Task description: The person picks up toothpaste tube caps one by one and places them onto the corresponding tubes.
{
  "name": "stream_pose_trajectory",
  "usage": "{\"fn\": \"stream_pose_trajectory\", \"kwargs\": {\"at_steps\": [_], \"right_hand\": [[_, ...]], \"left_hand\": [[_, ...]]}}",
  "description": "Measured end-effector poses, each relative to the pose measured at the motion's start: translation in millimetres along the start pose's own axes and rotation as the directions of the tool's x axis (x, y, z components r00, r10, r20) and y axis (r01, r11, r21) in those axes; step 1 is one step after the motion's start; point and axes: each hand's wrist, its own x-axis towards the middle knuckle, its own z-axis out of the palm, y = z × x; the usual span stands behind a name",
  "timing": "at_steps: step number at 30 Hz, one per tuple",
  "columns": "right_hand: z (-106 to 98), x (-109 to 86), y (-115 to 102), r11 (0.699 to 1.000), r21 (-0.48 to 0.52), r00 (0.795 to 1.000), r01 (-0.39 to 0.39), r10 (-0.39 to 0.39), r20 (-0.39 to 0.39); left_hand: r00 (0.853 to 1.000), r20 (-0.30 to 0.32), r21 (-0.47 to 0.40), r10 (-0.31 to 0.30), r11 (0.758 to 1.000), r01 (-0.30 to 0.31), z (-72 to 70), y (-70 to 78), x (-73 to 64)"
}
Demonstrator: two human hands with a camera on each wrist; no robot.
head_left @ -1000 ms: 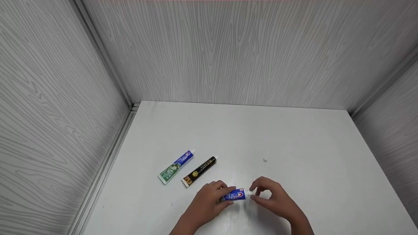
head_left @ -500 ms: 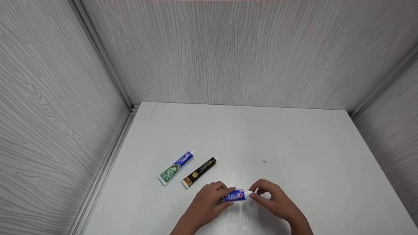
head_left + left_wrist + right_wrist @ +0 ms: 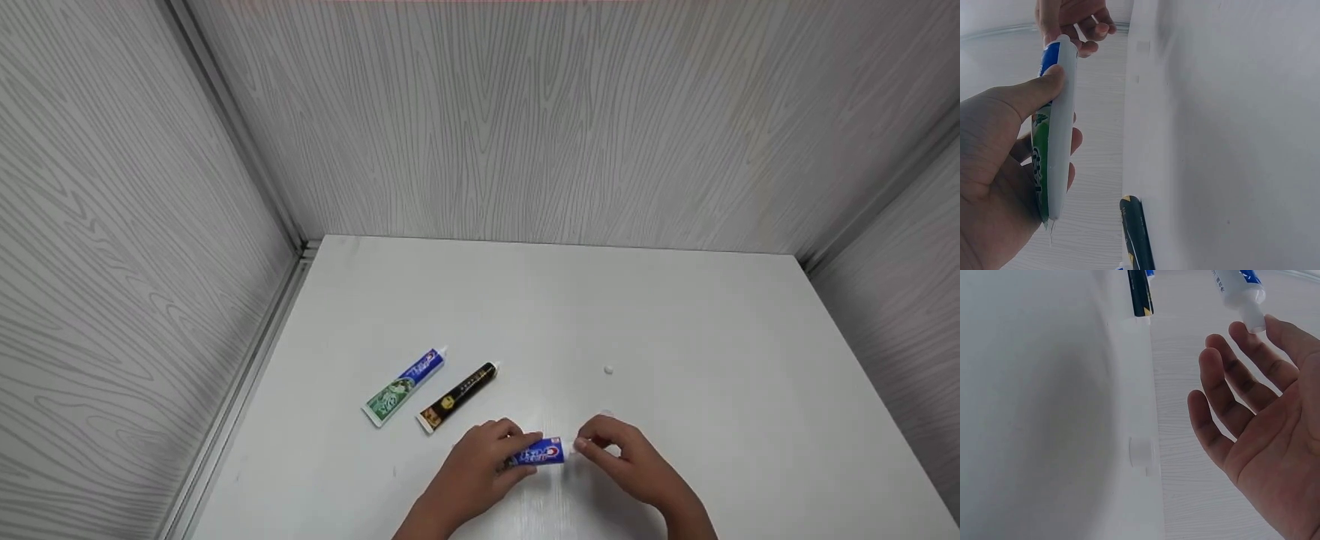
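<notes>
- Curled round the blue and green tube (image 3: 541, 451): left hand (image 3: 480, 469), with a good hold on the middle.
- Nearly closed at thumb and first finger, pinching the white tip (image 3: 1253, 318): right hand (image 3: 630, 457), other fingers spread and holding nothing.
- Held between both hands at the near side of the surface (image 3: 675, 322), tip to the right.
- Cannot tell cap from bare spout at that tip.
- Could slip off the tip, with just two fingers on a small, smooth bit.
- Could spin the whole tube, if twisted with a loose left hold.
- Could push out anything inside, if squeezed too hard.
- Could knock away the small white piece (image 3: 608, 369), farther off, by swinging the right hand far.
- Could bump the black tube (image 3: 457, 397), by swinging the left hand far and left.
</notes>
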Motion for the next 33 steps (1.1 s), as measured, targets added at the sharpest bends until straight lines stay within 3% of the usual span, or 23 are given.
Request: {"fn": "stream_pose_trajectory", "kwargs": {"at_steps": [6, 15, 25, 33], "right_hand": [[1.3, -1.7, 0.9, 0.999, 0.002, 0.998, 0.035, -0.035, -0.053], [0.0, -4.5, -0.8, 0.979, 0.007, 0.975, 0.206, -0.205, -0.089], [-1.3, -3.8, -2.4, 0.983, 0.016, 0.982, 0.183, -0.182, -0.05], [-0.7, -4.1, -3.5, 0.982, 0.038, 0.983, 0.183, -0.182, -0.033]], "left_hand": [[0.999, -0.023, 0.006, 0.028, 1.0, -0.028, 1.4, -2.6, -0.5], [1.0, -0.023, -0.004, 0.02, 1.0, -0.02, 0.3, -1.1, -1.5], [1.0, 0.003, 0.005, -0.004, 1.0, 0.004, 0.8, 0.1, -1.5], [1.0, 0.0, 0.009, 0.013, 1.0, -0.013, 0.5, 0.5, -1.7]]}}
